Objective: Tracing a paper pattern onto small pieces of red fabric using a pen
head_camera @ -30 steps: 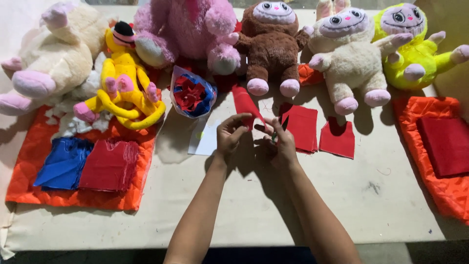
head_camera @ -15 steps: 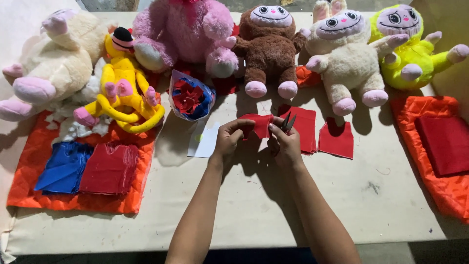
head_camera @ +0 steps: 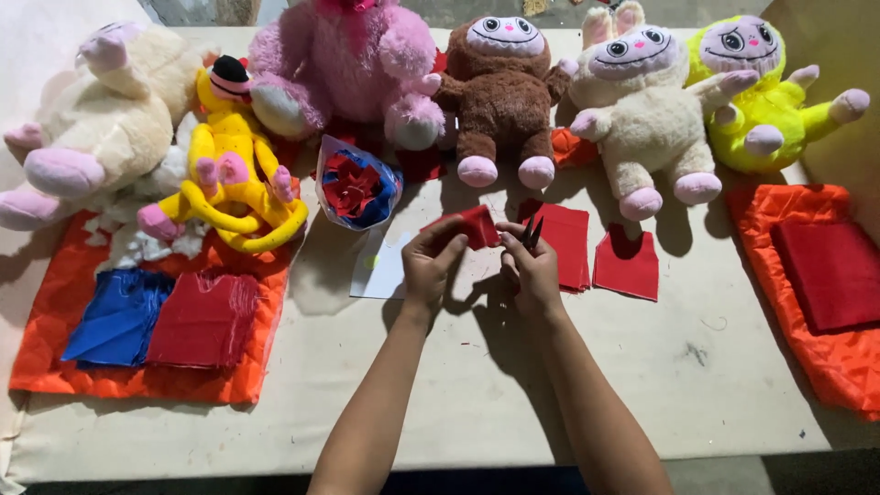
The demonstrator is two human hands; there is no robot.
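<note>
The left hand [head_camera: 431, 264] pinches a small folded piece of red felt fabric [head_camera: 478, 226] by its left edge, holding it above the pale tabletop [head_camera: 477, 385]. Its long axis runs left to right, tilting slightly upward to the right. The right hand [head_camera: 530, 270] grips small dark scissors [head_camera: 533, 231], blades pointing up and away, tips just beside the fabric's right end.
</note>
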